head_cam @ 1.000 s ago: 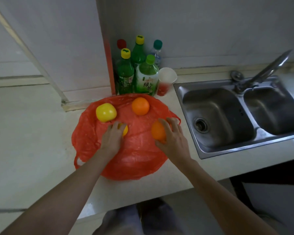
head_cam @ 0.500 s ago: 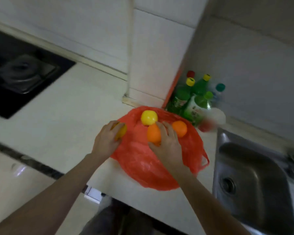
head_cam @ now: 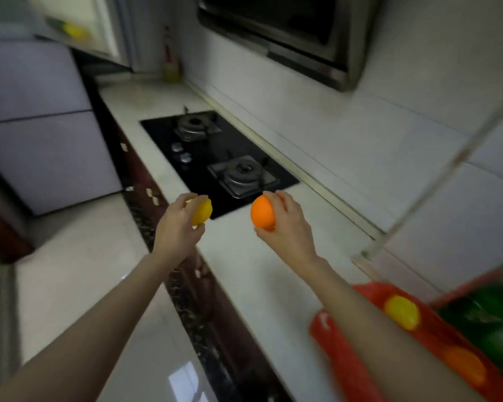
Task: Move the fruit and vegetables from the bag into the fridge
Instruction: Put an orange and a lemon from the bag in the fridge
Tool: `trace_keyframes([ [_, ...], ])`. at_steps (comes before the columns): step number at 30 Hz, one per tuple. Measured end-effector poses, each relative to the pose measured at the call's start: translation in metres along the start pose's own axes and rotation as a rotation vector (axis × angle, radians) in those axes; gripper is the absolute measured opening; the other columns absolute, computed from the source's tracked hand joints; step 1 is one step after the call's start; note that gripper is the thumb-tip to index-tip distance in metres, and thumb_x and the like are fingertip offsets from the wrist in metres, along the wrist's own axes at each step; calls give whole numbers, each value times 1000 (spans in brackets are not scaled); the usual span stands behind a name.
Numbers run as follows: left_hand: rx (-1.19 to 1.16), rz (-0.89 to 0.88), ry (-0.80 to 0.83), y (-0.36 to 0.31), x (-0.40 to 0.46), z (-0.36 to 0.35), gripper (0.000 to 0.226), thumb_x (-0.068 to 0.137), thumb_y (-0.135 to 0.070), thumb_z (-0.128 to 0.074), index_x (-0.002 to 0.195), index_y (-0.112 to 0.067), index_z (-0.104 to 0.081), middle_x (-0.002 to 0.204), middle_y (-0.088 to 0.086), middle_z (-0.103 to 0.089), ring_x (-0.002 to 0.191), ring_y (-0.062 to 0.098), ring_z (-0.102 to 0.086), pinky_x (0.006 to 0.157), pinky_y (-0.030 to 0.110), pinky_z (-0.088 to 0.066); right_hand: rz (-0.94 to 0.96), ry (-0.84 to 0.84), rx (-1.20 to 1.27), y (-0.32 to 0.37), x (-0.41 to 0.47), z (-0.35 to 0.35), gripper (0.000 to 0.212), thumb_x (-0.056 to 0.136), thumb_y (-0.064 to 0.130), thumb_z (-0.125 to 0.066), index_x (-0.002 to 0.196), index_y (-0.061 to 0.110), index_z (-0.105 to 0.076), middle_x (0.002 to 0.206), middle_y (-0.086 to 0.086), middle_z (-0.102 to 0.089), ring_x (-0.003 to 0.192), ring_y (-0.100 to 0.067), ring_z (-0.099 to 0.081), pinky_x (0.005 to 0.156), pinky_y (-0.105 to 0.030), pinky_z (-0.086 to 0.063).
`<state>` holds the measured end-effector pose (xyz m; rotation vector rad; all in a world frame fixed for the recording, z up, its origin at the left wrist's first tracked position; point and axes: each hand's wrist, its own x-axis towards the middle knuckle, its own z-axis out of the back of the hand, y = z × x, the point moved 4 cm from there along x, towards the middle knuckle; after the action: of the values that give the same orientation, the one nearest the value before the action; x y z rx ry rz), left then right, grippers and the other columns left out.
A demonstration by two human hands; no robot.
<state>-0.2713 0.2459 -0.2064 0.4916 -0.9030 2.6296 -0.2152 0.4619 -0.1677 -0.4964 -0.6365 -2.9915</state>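
**A fruit in each hand, bag off to my right**

My left hand (head_cam: 178, 227) curls its fingers and thumb around a yellow fruit (head_cam: 201, 212), holding it in the air above the front edge of the bench (head_cam: 244, 274). My right hand (head_cam: 285, 227) grips an orange (head_cam: 262, 212) the same way, level with the left and a little apart from it, just short of the black gas hob (head_cam: 215, 158) set into the bench.

The red bag (head_cam: 346, 358) lies spread on the bench at my lower right, partly behind my right forearm. A second yellow fruit (head_cam: 402, 312) and a second orange (head_cam: 465, 365) sit on it, with green bottles (head_cam: 494, 320) just beyond, blurred.

The pale fridge (head_cam: 41, 134) stands to my left, past the end of the bench, with its lower doors closed. A range hood (head_cam: 288, 33) hangs on the wall above the hob.
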Motion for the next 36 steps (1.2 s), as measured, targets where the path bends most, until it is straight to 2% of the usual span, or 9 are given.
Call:
trace_keyframes([
  [4,68,46,-120,73,23,89,56,72,-7,-67,125,-18,-55,125,6,-53,103,33,-55,71,37,-48,139,12,50,88,67,-40,75,79,35,-72,141,28,-32,147,-1,-28,131,-25,-34,90,-41,-46],
  [6,118,88,-171,106,32,131,54,75,-10,-68,127,-18,-54,125,8,-52,102,33,-55,71,37,-45,193,2,80,129,94,-57,74,79,36,-72,141,28,-31,147,-1,-29,129,-25,-35,88,-40,-46],
  [10,171,173,-262,157,46,203,55,76,-10,-68,128,-18,-53,127,8,-51,105,32,-54,77,42,-47,308,10,143,198,139,-85,73,79,38,-71,140,28,-31,145,1,-29,127,-24,-38,86,-36,-46],
  [14,242,207,-327,195,73,255,55,77,-13,-69,129,-18,-52,127,6,-51,107,29,-53,77,35,-43,389,12,196,254,191,-105,73,78,37,-71,139,28,-32,144,0,-30,127,-24,-38,88,-38,-46],
  [22,298,247,-405,268,169,307,56,74,-17,-73,127,-18,-54,122,5,-53,104,26,-54,76,27,-36,562,-25,212,331,331,-147,70,77,37,-70,136,27,-35,137,2,-36,121,-24,-42,79,-38,-49],
  [36,364,371,-507,387,366,368,59,73,-20,-76,128,-22,-53,124,1,-52,106,24,-54,81,30,-39,740,-10,298,444,584,-212,72,74,33,-73,136,24,-37,138,0,-38,120,-26,-43,84,-37,-47],
])
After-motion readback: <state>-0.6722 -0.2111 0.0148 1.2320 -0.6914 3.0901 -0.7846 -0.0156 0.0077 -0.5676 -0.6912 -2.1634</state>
